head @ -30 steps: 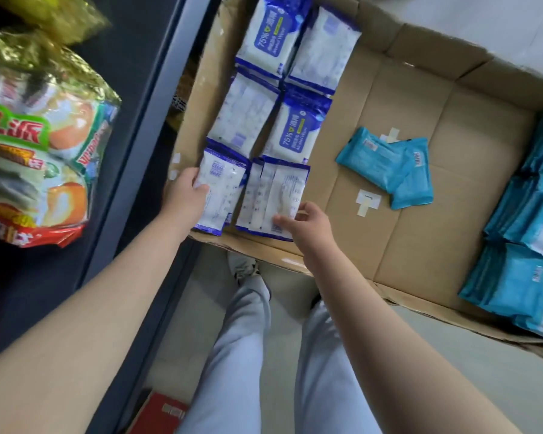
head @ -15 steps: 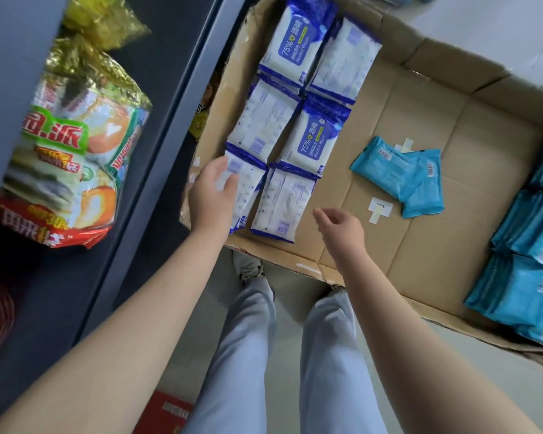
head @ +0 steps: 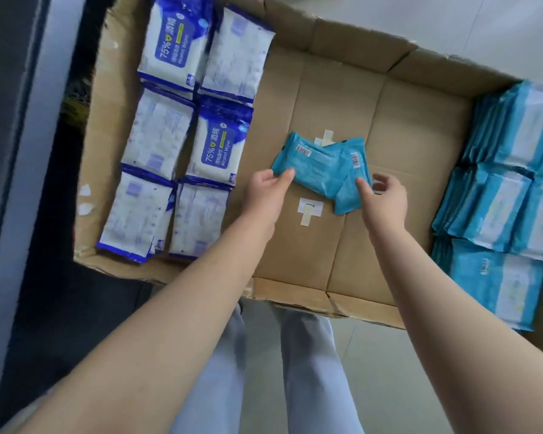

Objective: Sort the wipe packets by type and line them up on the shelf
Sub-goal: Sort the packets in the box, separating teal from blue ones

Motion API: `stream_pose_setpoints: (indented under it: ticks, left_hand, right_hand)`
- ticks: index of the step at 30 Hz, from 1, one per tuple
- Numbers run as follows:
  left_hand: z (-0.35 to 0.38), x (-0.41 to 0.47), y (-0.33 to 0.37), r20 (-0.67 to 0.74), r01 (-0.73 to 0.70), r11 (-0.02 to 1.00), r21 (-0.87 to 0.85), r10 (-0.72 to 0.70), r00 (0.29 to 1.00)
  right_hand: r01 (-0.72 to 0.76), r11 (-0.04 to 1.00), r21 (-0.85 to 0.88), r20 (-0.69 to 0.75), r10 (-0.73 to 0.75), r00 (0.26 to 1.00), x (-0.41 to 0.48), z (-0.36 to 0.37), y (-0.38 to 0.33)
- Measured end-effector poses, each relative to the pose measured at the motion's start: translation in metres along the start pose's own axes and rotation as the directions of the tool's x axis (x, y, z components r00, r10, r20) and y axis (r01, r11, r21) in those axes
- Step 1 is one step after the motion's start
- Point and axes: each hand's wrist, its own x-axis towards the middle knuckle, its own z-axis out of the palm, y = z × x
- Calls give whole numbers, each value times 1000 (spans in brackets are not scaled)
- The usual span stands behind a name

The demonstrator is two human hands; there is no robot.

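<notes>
Left teal packet [head: 311,169] overlaps right teal packet [head: 347,198] mid-floor of cardboard box [head: 405,151]. Left hand [head: 264,198] pinches former's near corner. Right hand [head: 386,202] pinches latter's edge (thumb on top). Alcohol wipe packs [head: 170,136] lined along left wall. Teal stacks [head: 508,195] at right.

Printed on the blue panel of the top white-and-blue packet [head: 174,47]: "75%", the characters "酒精", and below them "Alcohol Wipes". Same three lines on the face-up packet in the second row [head: 220,148]. Fine print on the neighbouring turned-over packets [head: 157,133], too blurred to read. On the left teal packet [head: 311,167] and the right teal packet [head: 350,178], a small barcode label each, digits illegible.
</notes>
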Motion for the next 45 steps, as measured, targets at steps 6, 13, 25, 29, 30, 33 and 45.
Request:
stream_pose_setpoints:
  ticks: [6, 13, 25, 29, 30, 33, 45]
  left_hand:
    - [64, 16, 16, -227, 120, 985, -126, -146, 963]
    - [77, 31, 9, -361, 29, 993, -114, -69, 930]
    - [46, -13, 8, -21, 87, 915, -395, -104, 994]
    - [67, -42, 6, 88, 115, 947, -300, -93, 992]
    - [78, -48, 4, 115, 100, 959, -264, -72, 991]
    - [116, -72, -1, 235, 74, 975, -209, -23, 972]
    - [252, -154, -67, 390, -169, 964, 204, 78, 917]
  right_hand:
    - [69, 998, 4, 22, -70, 997, 27, 4, 11]
    - [-23, 996, 86, 41, 19, 999, 25, -2, 25]
    - [-152, 788, 596, 38, 161, 986, -25, -48, 28]
    - [-149, 655, 741, -20, 244, 970, -40, -86, 39]
    - [-145, 638, 756, -37, 263, 964, -42, -98, 46]
    - [-110, 615, 781, -106, 304, 947, -45, -133, 74]
    - [-221, 886, 407, -276, 350, 895, -18, -244, 184]
